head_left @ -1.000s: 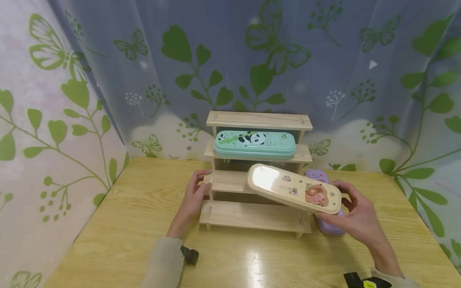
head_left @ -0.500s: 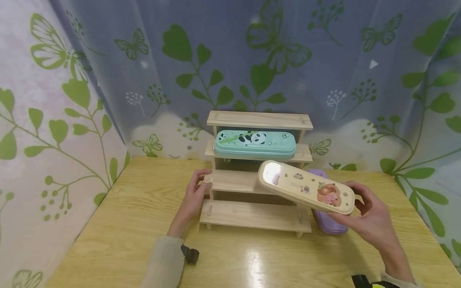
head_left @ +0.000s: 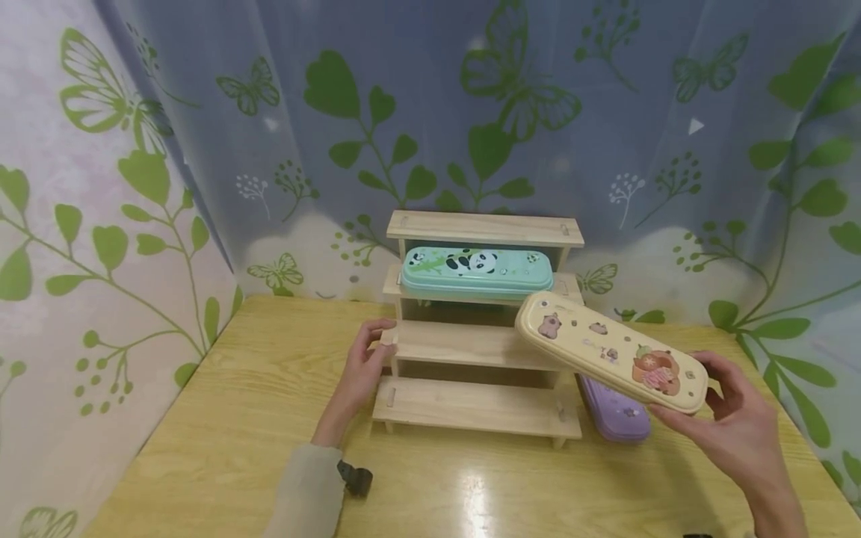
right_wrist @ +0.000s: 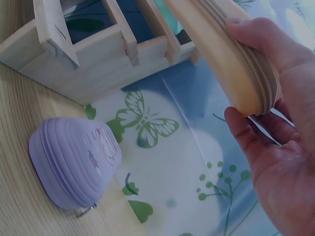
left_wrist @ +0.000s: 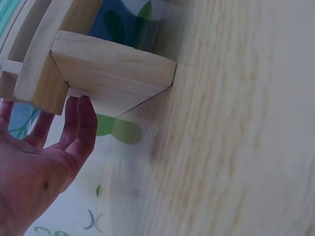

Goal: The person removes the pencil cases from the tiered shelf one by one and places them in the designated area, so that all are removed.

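My right hand (head_left: 740, 426) grips the right end of a cream zip pencil case (head_left: 608, 351) with bear and fruit pictures, held tilted in the air at the shelf's right side. The right wrist view shows thumb and fingers on opposite faces of the cream case (right_wrist: 221, 59). At the left end of a stepped wooden shelf (head_left: 471, 407), my left hand (head_left: 362, 366) holds the third tier's edge. Up close, fingers (left_wrist: 83, 123) touch the shelf's wood (left_wrist: 113, 64). A mint panda pencil case (head_left: 477, 270) lies on the second tier from the top.
A purple pencil case (head_left: 615, 407) lies on the wooden table (head_left: 255, 448) beside the shelf's right side, partly hidden by the cream one. Behind the table hangs a leaf and butterfly patterned curtain (head_left: 417, 104).
My right hand has carried the cream pencil case to the right, away from the front of the shelf, covering the upper part of the purple case. The left hand has stayed put.
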The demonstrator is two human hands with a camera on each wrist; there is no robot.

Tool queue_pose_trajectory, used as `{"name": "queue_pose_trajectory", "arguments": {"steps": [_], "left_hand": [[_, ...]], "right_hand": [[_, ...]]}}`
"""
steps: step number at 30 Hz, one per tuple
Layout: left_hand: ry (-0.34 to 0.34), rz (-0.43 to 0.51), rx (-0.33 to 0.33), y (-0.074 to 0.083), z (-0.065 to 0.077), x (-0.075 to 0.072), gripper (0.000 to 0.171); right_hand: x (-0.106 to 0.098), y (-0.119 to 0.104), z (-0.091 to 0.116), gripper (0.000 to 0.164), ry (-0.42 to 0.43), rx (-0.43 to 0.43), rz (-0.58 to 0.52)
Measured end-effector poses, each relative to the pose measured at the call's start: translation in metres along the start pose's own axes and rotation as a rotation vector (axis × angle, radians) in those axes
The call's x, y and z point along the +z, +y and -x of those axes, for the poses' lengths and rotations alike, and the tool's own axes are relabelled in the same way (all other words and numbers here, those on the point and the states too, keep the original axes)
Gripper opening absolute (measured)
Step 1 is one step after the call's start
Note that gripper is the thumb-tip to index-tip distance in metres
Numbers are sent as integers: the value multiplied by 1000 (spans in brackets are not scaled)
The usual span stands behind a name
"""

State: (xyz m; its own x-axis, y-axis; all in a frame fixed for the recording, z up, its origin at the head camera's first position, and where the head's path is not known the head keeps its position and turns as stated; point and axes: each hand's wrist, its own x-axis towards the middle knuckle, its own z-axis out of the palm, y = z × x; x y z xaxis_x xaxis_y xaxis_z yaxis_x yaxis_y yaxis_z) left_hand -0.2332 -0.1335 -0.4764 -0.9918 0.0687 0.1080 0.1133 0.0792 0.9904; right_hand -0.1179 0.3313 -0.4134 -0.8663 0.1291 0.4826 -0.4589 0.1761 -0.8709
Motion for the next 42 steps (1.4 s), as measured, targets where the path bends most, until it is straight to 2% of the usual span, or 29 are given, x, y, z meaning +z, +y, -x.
{"name": "queue_pose_trajectory", "arguments": {"steps": [2, 6, 8, 14, 16, 20, 27, 35, 39, 42], "left_hand": [[-1, 5, -6, 0, 1, 0, 37], [2, 2, -11, 0, 2, 0, 37], [-5, 4, -7, 1, 1, 0, 38], [-39, -4, 4, 5, 0, -2, 38], [-53, -19, 4, 6, 0, -3, 38], [-70, -45, -5, 5, -1, -6, 38], [-73, -55, -19, 5, 0, -6, 36], [-73, -47, -11, 2, 0, -7, 36], [-75, -49, 1, 1, -1, -7, 36], [-77, -50, 1, 1, -1, -6, 36]], "right_hand": [[-3, -1, 1, 82, 14, -18, -11], [-8, -3, 3, 83, 61, 3, 21], [-11, -4, 4, 83, 101, 25, 62], [-17, -3, 5, 87, 221, 44, 59], [-20, -3, 4, 87, 241, 33, 34], [-23, -2, 4, 88, 270, 4, 115], [-28, 1, 7, 87, 348, -8, 88], [-35, 7, 11, 82, 411, 80, 323], [-40, 10, 13, 81, 425, 106, 382], [-42, 13, 14, 80, 427, 87, 400]]}}
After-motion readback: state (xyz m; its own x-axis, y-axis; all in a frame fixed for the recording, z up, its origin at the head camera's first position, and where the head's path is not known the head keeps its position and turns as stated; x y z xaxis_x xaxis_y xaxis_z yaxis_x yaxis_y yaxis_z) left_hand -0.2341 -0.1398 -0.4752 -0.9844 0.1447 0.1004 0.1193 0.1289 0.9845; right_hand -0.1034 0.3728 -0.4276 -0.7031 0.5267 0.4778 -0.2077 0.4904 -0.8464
